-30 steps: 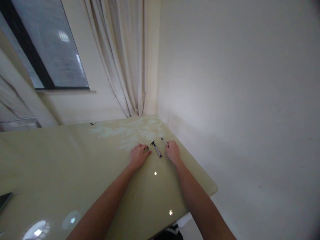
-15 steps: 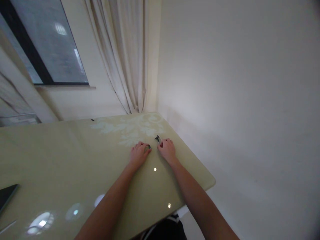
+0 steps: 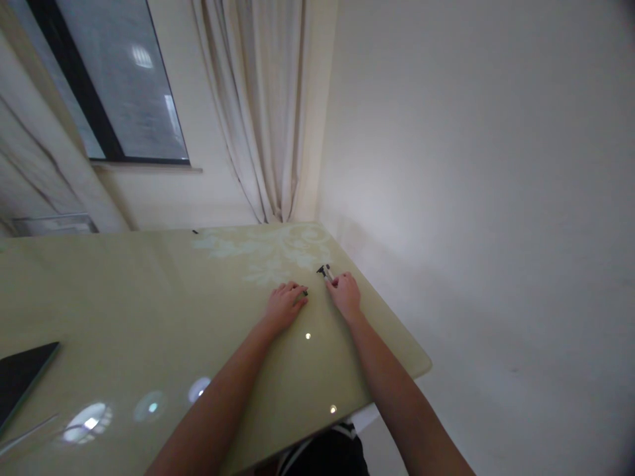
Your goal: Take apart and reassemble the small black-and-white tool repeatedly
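My right hand is closed around the pale handle of a small razor-like tool with a dark crosswise head, which points away from me over the table. Its handle end is hidden in my fingers. To the left, my left hand rests low at the tabletop, thumb and fingers pinching a small dark piece. Only a bit of that piece shows, too small to name. The two hands are a short gap apart.
The glossy pale-yellow table reflects lamps. A flat black object and a thin stick-like item lie at the left. Near the back edge is a small dark bit. A wall borders the right side; curtains hang behind.
The whole view has shifted, so the scene sits farther right. The tool's head has turned slightly in my right hand and shows more of its pale handle. Both hands keep their hold.
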The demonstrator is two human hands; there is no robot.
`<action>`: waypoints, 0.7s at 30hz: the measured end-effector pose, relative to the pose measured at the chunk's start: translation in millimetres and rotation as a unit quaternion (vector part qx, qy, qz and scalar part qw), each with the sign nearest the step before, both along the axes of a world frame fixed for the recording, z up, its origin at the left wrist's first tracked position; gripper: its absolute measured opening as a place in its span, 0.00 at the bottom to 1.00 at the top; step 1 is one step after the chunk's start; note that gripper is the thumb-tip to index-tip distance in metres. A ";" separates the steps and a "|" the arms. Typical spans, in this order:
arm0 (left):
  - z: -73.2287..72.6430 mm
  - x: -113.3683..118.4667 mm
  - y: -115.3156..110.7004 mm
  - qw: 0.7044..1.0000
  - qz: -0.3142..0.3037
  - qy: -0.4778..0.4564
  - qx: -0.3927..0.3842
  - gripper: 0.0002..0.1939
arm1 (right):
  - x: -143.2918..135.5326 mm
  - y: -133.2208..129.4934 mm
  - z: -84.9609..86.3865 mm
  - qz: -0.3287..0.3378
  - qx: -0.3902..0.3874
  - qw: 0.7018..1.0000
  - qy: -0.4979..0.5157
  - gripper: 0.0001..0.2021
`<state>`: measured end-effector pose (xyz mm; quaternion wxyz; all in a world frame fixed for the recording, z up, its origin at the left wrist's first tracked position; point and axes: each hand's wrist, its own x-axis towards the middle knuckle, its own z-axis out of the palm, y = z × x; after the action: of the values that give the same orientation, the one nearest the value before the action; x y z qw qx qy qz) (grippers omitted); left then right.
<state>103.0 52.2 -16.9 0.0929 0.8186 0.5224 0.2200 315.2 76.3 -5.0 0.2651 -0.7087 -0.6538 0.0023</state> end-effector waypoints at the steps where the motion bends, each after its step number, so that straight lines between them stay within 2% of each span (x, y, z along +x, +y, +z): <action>1: -0.3 0.1 -0.1 1.000 -0.004 0.002 0.003 0.20 | 0.2 0.9 -0.5 0.006 0.001 1.000 0.001 0.13; 5: -1.0 0.0 0.0 1.000 -0.024 0.000 0.003 0.18 | 1.5 3.3 0.2 -0.008 -0.010 1.000 0.008 0.16; 8: -0.7 -0.1 -1.1 0.999 -0.038 -0.002 0.010 0.17 | 5.4 4.1 2.3 -0.019 -0.019 1.000 0.010 0.14; 11: -0.9 0.3 -2.5 0.999 -0.040 0.003 0.020 0.17 | 11.6 5.2 3.2 -0.017 -0.023 1.000 0.005 0.10; 21: -2.6 1.8 -3.2 0.999 -0.038 0.033 0.020 0.19 | 20.8 9.2 -2.4 -0.010 -0.019 1.000 0.021 0.14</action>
<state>104.8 49.0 -19.5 0.0680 0.8464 0.4890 0.1996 336.0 85.6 -7.4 0.2649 -0.7198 -0.6410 0.0273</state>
